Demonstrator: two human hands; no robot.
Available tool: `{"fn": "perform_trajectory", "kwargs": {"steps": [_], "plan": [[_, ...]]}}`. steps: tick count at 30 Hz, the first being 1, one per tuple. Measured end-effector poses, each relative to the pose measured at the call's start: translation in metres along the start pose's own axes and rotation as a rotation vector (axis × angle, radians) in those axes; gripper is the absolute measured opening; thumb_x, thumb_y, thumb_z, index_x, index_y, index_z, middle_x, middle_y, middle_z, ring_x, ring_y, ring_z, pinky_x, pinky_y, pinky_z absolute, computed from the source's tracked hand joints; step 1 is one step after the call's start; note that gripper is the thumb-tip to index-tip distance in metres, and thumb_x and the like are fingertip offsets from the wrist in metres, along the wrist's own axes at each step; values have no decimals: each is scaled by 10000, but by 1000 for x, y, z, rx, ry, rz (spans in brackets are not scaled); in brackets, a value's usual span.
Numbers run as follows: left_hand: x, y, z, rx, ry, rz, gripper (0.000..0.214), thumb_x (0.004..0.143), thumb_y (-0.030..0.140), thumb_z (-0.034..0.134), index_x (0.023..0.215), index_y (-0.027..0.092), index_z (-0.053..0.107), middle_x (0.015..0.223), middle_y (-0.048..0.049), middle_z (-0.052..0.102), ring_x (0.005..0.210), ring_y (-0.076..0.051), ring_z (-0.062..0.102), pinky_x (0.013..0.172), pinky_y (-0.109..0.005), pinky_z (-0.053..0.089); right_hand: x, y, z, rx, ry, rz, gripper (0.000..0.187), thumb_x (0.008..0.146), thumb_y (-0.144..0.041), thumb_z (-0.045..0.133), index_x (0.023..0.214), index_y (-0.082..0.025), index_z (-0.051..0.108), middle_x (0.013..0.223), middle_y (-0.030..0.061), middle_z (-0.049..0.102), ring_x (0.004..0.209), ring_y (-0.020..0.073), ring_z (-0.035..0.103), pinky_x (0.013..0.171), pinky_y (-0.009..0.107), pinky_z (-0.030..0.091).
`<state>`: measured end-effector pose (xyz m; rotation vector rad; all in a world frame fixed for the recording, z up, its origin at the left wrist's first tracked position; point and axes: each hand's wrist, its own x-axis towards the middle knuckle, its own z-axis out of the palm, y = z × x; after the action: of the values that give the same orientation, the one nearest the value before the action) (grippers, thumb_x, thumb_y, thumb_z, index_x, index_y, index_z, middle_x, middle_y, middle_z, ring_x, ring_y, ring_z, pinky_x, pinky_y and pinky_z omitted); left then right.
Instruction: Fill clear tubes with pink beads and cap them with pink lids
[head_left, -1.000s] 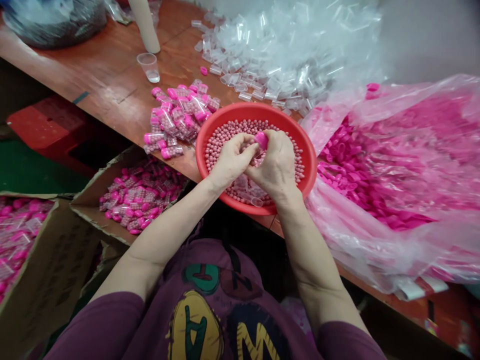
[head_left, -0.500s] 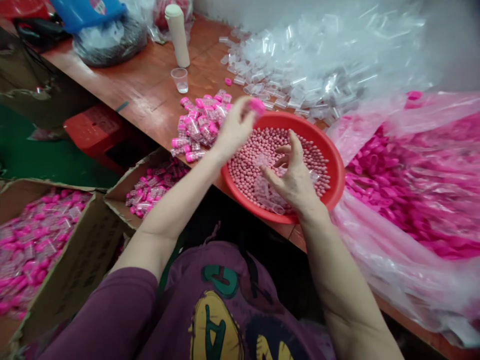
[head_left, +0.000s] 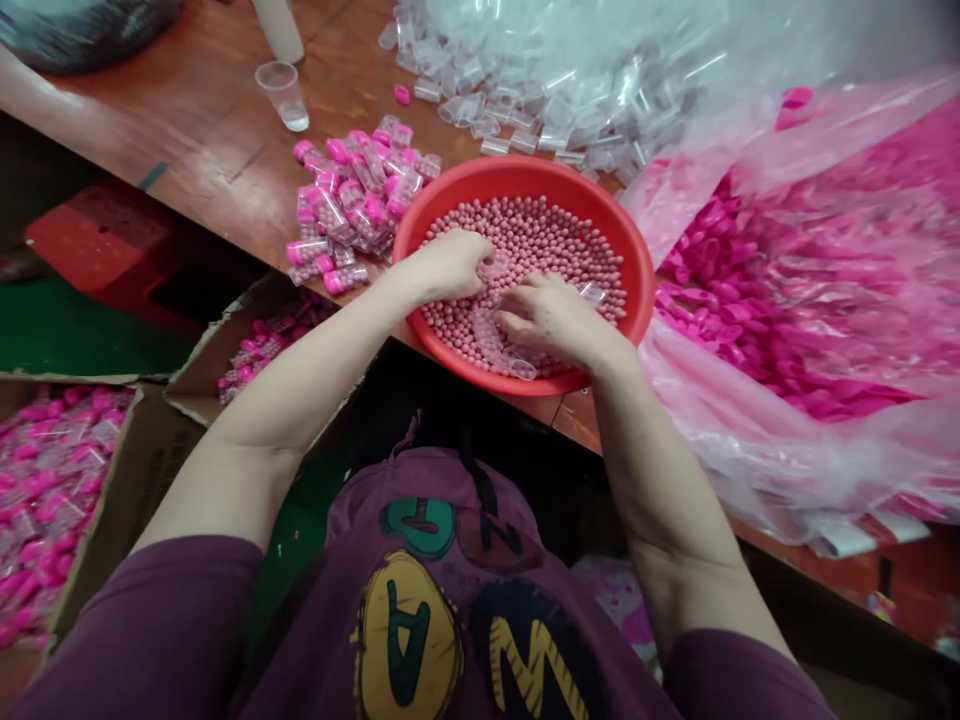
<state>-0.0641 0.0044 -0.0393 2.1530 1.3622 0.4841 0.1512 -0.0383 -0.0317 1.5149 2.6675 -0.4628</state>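
Observation:
A red plastic bowl (head_left: 637, 262) full of small pink beads (head_left: 547, 235) sits at the table's near edge. Both hands are inside it. My left hand (head_left: 450, 265) is curled, its fingers closed around a clear little tube (head_left: 496, 270) pressed into the beads. My right hand (head_left: 551, 318) lies low on the beads, fingers bent over several clear tubes (head_left: 502, 345) at the bowl's near side; what it grips is hidden. Left of the bowl lies a pile of filled tubes with pink caps (head_left: 352, 205).
A heap of empty clear tubes (head_left: 540, 90) lies behind the bowl. A plastic bag of pink caps (head_left: 787, 290) fills the right. A clear cup (head_left: 283, 92) and a white bottle (head_left: 277, 25) stand farther back. Cardboard boxes (head_left: 120, 500) of filled tubes sit low left.
My left hand, which had reached left over the pile holding a pink-capped tube, has come back into the bowl without it. My right hand has closed down onto the beads.

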Motion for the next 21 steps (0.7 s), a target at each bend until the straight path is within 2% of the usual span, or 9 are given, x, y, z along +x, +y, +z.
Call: {"fn": "perform_trajectory", "kwargs": {"steps": [2, 5, 8, 11, 13, 15, 21], "plan": [[9, -1, 5, 101, -33, -2, 216, 807, 51, 710, 893, 195, 846, 951, -114, 821, 1090, -321, 763, 1142, -404, 546, 4, 5, -10, 63, -24, -8, 269, 1099, -294, 650, 1189, -163, 867, 1248, 167, 835, 1201, 366, 779, 1120, 501, 608], [16, -1, 3, 155, -17, -5, 266, 881, 65, 658, 966, 181, 882, 977, -119, 840, 1136, -320, 767, 1170, -389, 545, 15, 16, -20, 153, 61, 56, 339, 1103, -258, 610, 1321, -152, 846, 1315, 142, 871, 1188, 340, 805, 1116, 462, 616], [23, -1, 2, 158, -44, -24, 208, 869, 85, 696, 926, 180, 872, 921, -101, 828, 1097, -305, 778, 1127, -354, 577, 33, 19, -17, 94, 139, 159, 372, 1090, -197, 575, 1360, -88, 807, 1371, 222, 859, 1258, 401, 801, 1156, 521, 613], [35, -1, 6, 131, -48, -69, 63, 888, 188, 783, 847, 172, 827, 844, -114, 782, 1084, -329, 785, 1118, -368, 599, 50, 15, -6, 13, 110, 211, 429, 1083, -151, 536, 1433, -32, 754, 1456, 291, 815, 1330, 439, 783, 1153, 539, 614], [44, 0, 9, 111, -37, -104, 98, 861, 242, 859, 844, 163, 804, 832, -123, 758, 1101, -358, 790, 1132, -395, 604, 55, 13, -3, -13, 56, 216, 420, 1091, -156, 524, 1410, -51, 776, 1467, 282, 816, 1326, 429, 789, 1136, 520, 620], [53, 3, 11, 120, -51, -135, 133, 813, 220, 894, 865, 159, 789, 839, -116, 745, 1122, -372, 795, 1135, -404, 607, 54, 14, -3, 6, 24, 192, 398, 1100, -165, 516, 1347, -79, 817, 1438, 254, 839, 1295, 402, 803, 1134, 497, 622], [80, 8, 8, 273, -205, -184, 185, 666, 119, 881, 773, 183, 744, 730, -69, 653, 1164, -416, 791, 1121, -422, 603, 40, 15, -7, 187, 8, 99, 491, 1057, -57, 462, 1361, -83, 846, 1425, 210, 861, 1296, 344, 817, 1170, 445, 609]]}}
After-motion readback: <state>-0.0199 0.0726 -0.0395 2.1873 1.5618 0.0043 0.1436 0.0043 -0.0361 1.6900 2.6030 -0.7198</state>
